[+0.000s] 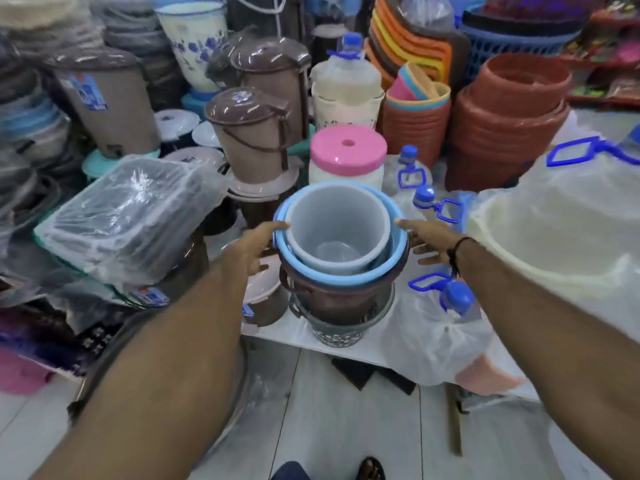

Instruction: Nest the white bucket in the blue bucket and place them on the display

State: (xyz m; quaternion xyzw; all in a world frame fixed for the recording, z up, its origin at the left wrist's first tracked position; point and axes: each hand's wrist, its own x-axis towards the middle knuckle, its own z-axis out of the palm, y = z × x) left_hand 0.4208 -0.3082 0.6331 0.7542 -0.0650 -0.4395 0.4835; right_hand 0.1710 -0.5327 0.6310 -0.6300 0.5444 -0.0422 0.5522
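The white bucket [337, 230] looked like matt, smooth plastic, faintly translucent at its base. The blue bucket [398, 261] around it was smooth plastic with a soft sheen on its rim. Under them a brown bucket [329, 299] showed glossy plastic, and a grey basket [341, 332] had perforated plastic walls. The trays [128, 216] lay in crinkled, shiny clear film. The floor [346, 427] was glossy tile.
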